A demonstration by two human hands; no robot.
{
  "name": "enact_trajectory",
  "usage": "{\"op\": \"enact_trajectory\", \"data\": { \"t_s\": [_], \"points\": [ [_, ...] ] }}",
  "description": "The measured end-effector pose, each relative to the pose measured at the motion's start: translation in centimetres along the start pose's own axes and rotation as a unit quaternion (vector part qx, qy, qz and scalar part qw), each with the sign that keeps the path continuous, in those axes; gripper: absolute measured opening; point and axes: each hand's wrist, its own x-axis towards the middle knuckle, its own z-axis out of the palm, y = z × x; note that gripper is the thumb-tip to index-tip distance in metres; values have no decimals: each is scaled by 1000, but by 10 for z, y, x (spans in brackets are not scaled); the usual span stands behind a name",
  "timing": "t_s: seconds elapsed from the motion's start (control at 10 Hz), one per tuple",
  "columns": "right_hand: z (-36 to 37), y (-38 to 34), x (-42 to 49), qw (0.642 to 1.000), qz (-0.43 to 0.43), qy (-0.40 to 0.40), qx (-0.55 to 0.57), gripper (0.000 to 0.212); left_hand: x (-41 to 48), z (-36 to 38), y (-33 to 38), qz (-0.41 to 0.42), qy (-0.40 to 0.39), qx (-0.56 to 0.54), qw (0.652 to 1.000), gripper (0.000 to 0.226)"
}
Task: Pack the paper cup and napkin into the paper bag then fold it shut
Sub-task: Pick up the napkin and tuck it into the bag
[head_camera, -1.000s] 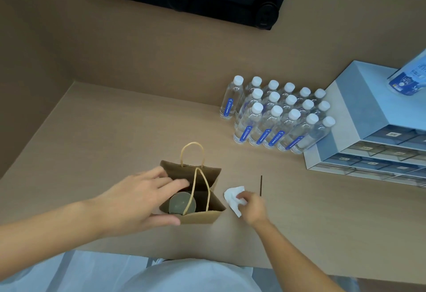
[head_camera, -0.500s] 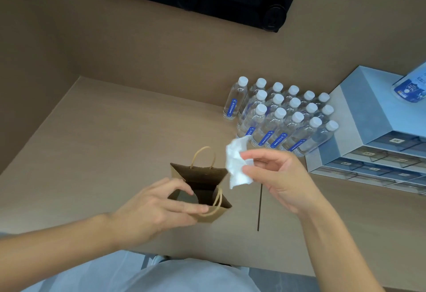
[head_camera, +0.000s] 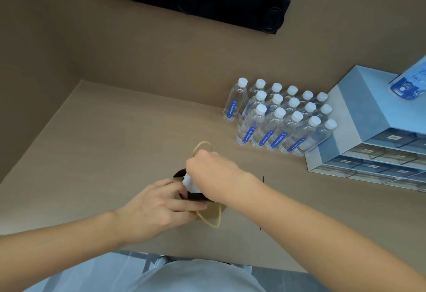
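a single head-worn wide-angle view looks forward and steeply down from above the person's chest onto the pale wooden tabletop (head_camera: 110, 144), close over both forearms, with the brown back wall (head_camera: 161, 49) filling its top.

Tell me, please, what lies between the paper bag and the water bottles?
Bare table only, in the head view, between paper bag and water bottles.

Stockroom-like office nook: massed water bottles (head_camera: 274, 118), labelled drawer unit (head_camera: 378, 151).
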Motion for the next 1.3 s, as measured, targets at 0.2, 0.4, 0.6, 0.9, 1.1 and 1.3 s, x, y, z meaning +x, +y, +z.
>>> {"op": "enact_trajectory", "data": {
  "t_s": [0.2, 0.4, 0.6, 0.9, 1.1, 1.3],
  "points": [
    [-18, 6, -12, 991, -52, -85, -85, 38, -13, -9, -8, -29, -54, 15, 998, 50],
    [-12, 16, -2, 990, 13, -95, -102, 28, -15, -13, -8, -84, -71, -5, 994, 58],
    [27, 17, 50, 939, 23, -279, -198, 26, -7, -11, -5, -21, -104, 7, 994, 46],
    [62, 23, 72, 875, -2, -424, -235, 32, -5, -7, -1, -23, -107, -10, 994, 43],
    [60, 21, 65, 879, -9, -394, -268, 35, 1, -5, -2, -22, -110, -12, 994, 43],
    [-13, 28, 12, 981, -60, -182, -8, 25, -1, -9, -9, -34, -115, -24, 993, 43]
  ]
}}
